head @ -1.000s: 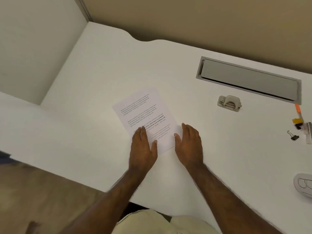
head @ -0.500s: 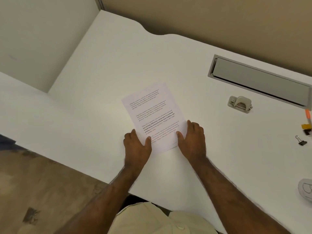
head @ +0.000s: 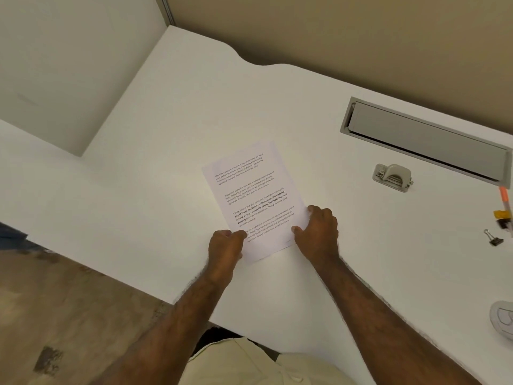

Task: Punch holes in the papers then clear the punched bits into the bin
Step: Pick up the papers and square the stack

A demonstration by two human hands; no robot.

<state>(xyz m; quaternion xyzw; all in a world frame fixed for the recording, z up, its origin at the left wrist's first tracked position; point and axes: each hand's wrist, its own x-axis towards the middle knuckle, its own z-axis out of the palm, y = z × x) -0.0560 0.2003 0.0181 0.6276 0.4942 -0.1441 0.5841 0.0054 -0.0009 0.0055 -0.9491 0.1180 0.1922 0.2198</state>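
Note:
White printed papers point(head: 254, 195) lie flat and slightly turned on the white desk point(head: 166, 151). My left hand point(head: 224, 250) grips their near left corner, fingers curled at the edge. My right hand point(head: 319, 232) grips the near right edge, thumb on top of the sheet. A grey two-hole punch point(head: 392, 177) stands on the desk to the right of the papers, well apart from both hands. No bin is in view.
A grey cable hatch point(head: 424, 140) is set into the desk behind the punch. An orange marker point(head: 504, 197), a yellow clip point(head: 501, 214) and a black binder clip point(head: 493, 238) lie at the right edge. A grey-white object point(head: 503, 319) sits at the near right.
Both hands went from lying flat on the lower part of the papers to curling around their near side edges. The camera view shifted; the papers stayed on the desk.

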